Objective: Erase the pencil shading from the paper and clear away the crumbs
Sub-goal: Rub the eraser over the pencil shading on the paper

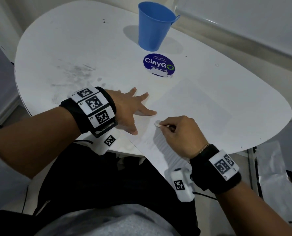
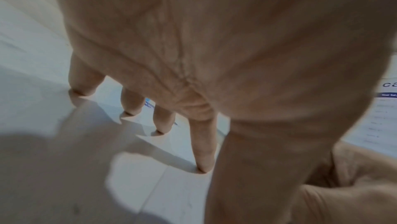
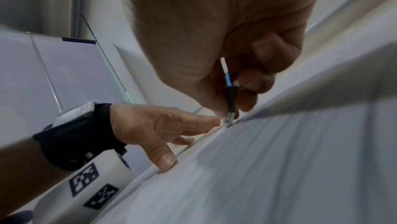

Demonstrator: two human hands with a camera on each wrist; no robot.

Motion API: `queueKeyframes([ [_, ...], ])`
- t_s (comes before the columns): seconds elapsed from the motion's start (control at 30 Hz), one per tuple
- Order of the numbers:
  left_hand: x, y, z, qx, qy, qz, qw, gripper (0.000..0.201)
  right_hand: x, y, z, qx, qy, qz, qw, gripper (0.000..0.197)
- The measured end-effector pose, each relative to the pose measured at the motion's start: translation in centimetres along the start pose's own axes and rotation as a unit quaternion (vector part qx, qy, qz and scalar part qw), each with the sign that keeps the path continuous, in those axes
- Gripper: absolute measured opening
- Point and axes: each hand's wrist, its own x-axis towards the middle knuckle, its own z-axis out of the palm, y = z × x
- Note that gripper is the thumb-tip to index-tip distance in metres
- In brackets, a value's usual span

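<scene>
A white sheet of paper [image 1: 193,108] lies on the white table [image 1: 65,48] and overhangs its near edge. Grey pencil shading [image 1: 164,143] streaks the sheet below my right hand. My right hand [image 1: 165,126] pinches a small white eraser [image 1: 157,125] between thumb and fingers, its tip down on the paper. The right wrist view shows the eraser [image 3: 229,95] with a blue and black sleeve. My left hand [image 1: 141,108] lies spread with straight fingers, pressing on the sheet's left edge; its fingertips [image 2: 203,164] touch the surface. No crumbs are visible.
A blue plastic cup [image 1: 154,26] stands at the table's far side. In front of it is a round blue ClayGo sticker [image 1: 158,64]. Dark smudges [image 1: 78,74] mark the tabletop at the left. A printed bag or sheet [image 1: 278,159] lies beyond the table's right edge.
</scene>
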Motion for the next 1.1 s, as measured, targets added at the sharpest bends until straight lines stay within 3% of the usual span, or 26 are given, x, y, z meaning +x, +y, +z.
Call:
queueKeyframes([
  [0.13,0.0,-0.1,-0.2,-0.006,0.001,-0.005,1.0,0.09,-0.1,-1.0,0.4,-0.01,0.007,-0.004,1.0,0.018],
  [0.27,-0.1,0.0,-0.3,-0.013,-0.005,-0.008,1.0,0.093,-1.9,-2.3,0.4,0.012,-0.109,-0.048,0.993,0.015],
  [0.4,-0.2,0.4,-0.3,-0.002,0.005,-0.008,1.0,0.097,-0.1,-0.9,-0.8,-0.005,-0.031,-0.008,0.999,0.016],
  [0.47,-0.2,0.5,-0.3,-0.009,0.005,-0.01,1.0,0.097,-0.2,-1.0,-0.7,-0.003,-0.025,-0.007,1.0,0.016],
  [0.6,-0.4,0.5,-0.6,-0.018,-0.002,-0.011,1.0,0.097,-2.3,-2.6,0.7,0.014,-0.126,-0.059,0.99,0.016],
  [0.77,-0.2,0.2,-0.4,-0.025,-0.003,-0.017,1.0,0.096,0.0,-0.8,-0.7,-0.01,-0.025,-0.009,1.0,0.016],
  [0.9,0.0,0.1,-0.4,-0.029,-0.008,-0.017,0.999,0.098,-2.5,-2.7,0.4,-0.005,-0.094,-0.049,0.994,0.017],
  [1.03,0.3,0.1,-0.3,-0.017,-0.01,-0.021,1.0,0.098,-0.4,-1.2,-0.8,-0.015,-0.027,0.004,1.0,0.016],
  [1.1,0.4,0.0,-0.3,-0.019,-0.013,-0.022,1.0,0.098,-0.8,-1.6,-0.2,-0.025,-0.025,-0.014,0.999,0.016],
])
